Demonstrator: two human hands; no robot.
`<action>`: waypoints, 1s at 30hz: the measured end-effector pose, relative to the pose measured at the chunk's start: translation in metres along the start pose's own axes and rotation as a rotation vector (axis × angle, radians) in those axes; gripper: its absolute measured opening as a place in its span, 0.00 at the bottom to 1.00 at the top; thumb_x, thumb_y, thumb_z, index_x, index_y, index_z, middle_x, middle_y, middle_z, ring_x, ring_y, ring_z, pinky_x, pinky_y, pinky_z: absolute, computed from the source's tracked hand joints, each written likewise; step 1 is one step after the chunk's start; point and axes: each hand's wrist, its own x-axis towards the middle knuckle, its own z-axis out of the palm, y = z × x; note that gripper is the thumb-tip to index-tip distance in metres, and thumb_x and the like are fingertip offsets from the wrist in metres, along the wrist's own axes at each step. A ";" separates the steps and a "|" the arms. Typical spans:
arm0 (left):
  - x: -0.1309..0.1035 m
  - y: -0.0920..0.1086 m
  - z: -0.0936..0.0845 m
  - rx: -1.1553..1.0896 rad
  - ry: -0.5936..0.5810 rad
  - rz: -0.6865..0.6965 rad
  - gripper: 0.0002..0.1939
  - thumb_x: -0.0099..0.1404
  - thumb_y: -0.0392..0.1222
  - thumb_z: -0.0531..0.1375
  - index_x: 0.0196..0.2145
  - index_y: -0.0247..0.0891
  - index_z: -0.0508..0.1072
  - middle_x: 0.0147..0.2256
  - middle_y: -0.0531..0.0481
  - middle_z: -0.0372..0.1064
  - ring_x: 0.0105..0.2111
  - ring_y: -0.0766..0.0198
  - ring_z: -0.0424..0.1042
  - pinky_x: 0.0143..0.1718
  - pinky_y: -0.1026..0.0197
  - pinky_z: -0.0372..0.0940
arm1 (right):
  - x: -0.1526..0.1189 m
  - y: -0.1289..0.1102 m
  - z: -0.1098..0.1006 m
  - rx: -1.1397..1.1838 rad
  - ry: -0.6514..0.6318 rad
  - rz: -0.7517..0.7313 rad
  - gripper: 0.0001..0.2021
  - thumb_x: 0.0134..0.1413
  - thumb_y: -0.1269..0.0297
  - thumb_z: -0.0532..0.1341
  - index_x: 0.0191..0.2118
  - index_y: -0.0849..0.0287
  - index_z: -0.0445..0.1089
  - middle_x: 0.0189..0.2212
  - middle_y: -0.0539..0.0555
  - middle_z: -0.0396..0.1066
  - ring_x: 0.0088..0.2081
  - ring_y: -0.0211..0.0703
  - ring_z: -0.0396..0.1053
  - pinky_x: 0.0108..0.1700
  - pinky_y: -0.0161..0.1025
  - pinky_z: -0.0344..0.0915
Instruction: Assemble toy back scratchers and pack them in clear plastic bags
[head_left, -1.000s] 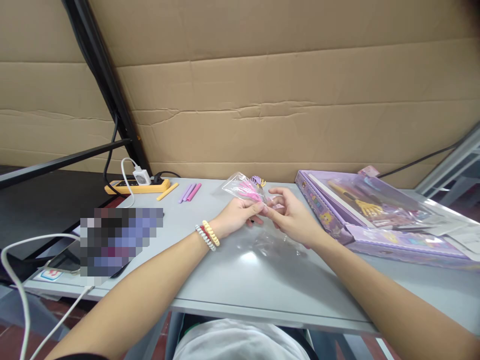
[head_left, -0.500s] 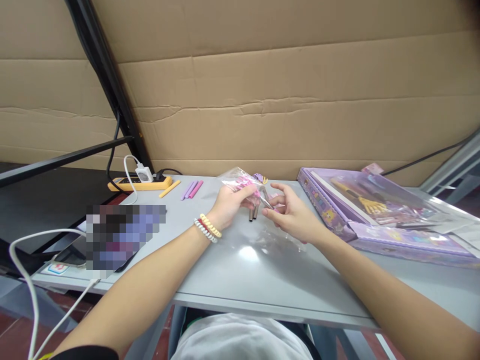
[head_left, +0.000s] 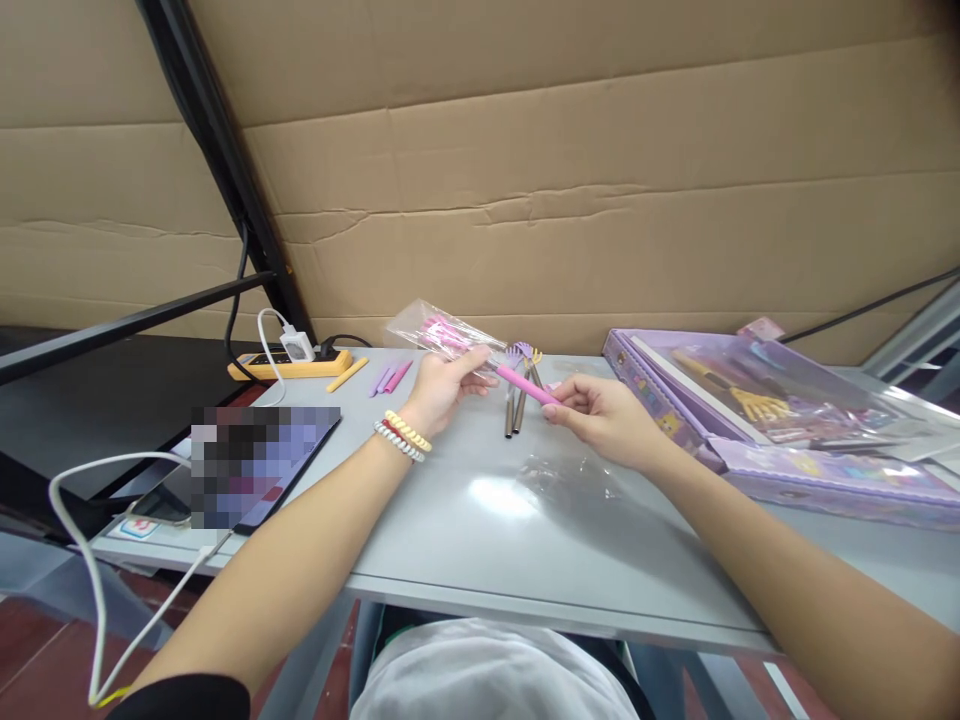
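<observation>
partly inside right grip [head_left: 611,418], pink handle [head_left: 526,384]

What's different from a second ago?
The hands moved apart: the left hand, gripping the clear bag, went left, and the right hand went right. A pink handle, held by the right hand, now shows between them. The metal rods came into view. The purple box and coloured sticks stayed put.
</observation>
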 end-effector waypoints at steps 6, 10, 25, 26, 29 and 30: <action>-0.011 -0.017 0.014 0.107 -0.175 -0.101 0.16 0.50 0.48 0.67 0.28 0.32 0.72 0.26 0.46 0.73 0.24 0.64 0.72 0.26 0.62 0.66 | -0.006 -0.005 0.011 0.087 0.005 -0.006 0.22 0.47 0.53 0.63 0.45 0.56 0.58 0.17 0.43 0.64 0.15 0.32 0.55 0.20 0.33 0.53; -0.012 -0.016 0.015 0.138 -0.263 -0.125 0.16 0.53 0.49 0.66 0.27 0.31 0.74 0.24 0.44 0.73 0.25 0.62 0.72 0.28 0.59 0.67 | -0.009 -0.008 0.010 0.167 -0.040 -0.036 0.24 0.48 0.53 0.63 0.47 0.56 0.55 0.18 0.44 0.65 0.17 0.34 0.59 0.20 0.33 0.54; -0.008 -0.003 0.003 0.067 -0.300 -0.138 0.13 0.54 0.46 0.65 0.22 0.32 0.73 0.20 0.49 0.69 0.21 0.66 0.69 0.26 0.62 0.64 | -0.007 0.000 0.004 0.078 -0.058 -0.261 0.19 0.46 0.55 0.66 0.42 0.56 0.62 0.19 0.46 0.68 0.21 0.36 0.63 0.25 0.35 0.60; -0.009 -0.003 0.004 0.073 -0.298 -0.146 0.13 0.53 0.46 0.65 0.22 0.32 0.73 0.20 0.49 0.69 0.21 0.66 0.69 0.27 0.62 0.64 | -0.006 0.000 0.005 0.055 -0.026 -0.264 0.19 0.46 0.54 0.66 0.40 0.56 0.63 0.18 0.45 0.65 0.20 0.35 0.61 0.25 0.35 0.58; -0.012 -0.003 0.006 0.116 -0.354 -0.168 0.14 0.54 0.47 0.65 0.24 0.31 0.74 0.22 0.46 0.71 0.23 0.65 0.70 0.28 0.61 0.65 | -0.005 -0.003 0.005 -0.014 0.033 -0.243 0.18 0.44 0.53 0.66 0.36 0.57 0.62 0.15 0.41 0.57 0.18 0.33 0.54 0.22 0.33 0.53; -0.013 -0.004 0.007 0.139 -0.384 -0.171 0.14 0.54 0.47 0.65 0.25 0.31 0.74 0.23 0.45 0.72 0.23 0.64 0.70 0.28 0.61 0.65 | -0.005 -0.004 0.005 -0.040 0.041 -0.233 0.19 0.43 0.52 0.67 0.35 0.57 0.62 0.14 0.40 0.55 0.18 0.33 0.52 0.22 0.33 0.51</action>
